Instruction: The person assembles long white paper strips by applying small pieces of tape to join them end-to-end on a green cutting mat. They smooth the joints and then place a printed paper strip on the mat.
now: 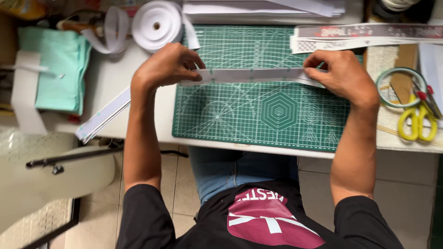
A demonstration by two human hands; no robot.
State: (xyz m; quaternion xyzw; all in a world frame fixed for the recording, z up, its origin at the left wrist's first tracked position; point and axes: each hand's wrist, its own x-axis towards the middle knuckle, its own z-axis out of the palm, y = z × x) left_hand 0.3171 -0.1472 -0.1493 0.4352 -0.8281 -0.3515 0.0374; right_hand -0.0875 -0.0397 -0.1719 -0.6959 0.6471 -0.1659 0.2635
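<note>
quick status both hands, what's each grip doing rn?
Left hand: closed, pinching the left end of the white strip over the green cutting mat.
Right hand: closed, pinching the strip's right end.

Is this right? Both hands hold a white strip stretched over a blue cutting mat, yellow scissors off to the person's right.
Not quite: the cutting mat is green, not blue, as the head view shows. The rest holds: the left hand and right hand pinch the ends of the white strip over the mat, and the yellow scissors lie to the person's right.
</note>
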